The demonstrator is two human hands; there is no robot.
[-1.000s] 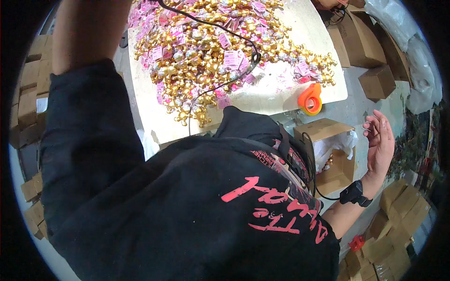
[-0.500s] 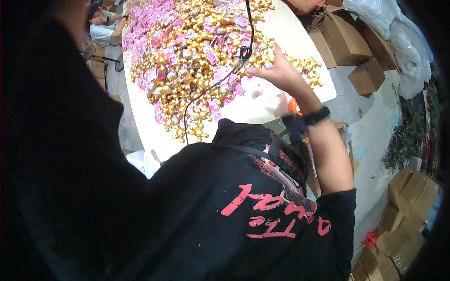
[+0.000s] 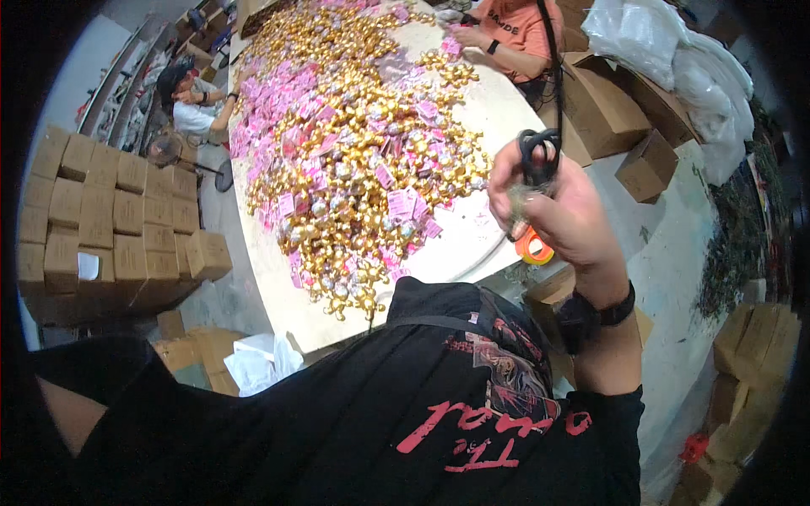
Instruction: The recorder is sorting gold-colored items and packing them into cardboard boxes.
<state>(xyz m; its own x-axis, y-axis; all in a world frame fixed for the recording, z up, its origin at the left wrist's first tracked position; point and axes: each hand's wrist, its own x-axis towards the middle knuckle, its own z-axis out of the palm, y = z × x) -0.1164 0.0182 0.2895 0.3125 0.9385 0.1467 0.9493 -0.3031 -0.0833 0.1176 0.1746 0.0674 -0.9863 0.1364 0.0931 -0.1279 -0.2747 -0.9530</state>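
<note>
Holding a black cord (image 3: 538, 156) in a closed grip, right hand (image 3: 561, 207) is raised over the counter (image 3: 472, 244); gold ornaments (image 3: 363, 169) heaped there look largely unsorted. Left hand unseen.

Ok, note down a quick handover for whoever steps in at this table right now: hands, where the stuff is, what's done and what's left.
Right hand: raised over the table edge, closed on a black cable loop.
Left hand: out of view.
Gold ornaments with pink tags lie heaped across the pale table; orange tape roll sits at its near edge.
Stacked cardboard boxes stand to the left.
Done: cannot tell from the pile.
Left: the whole heap sits loose on the table.
</note>
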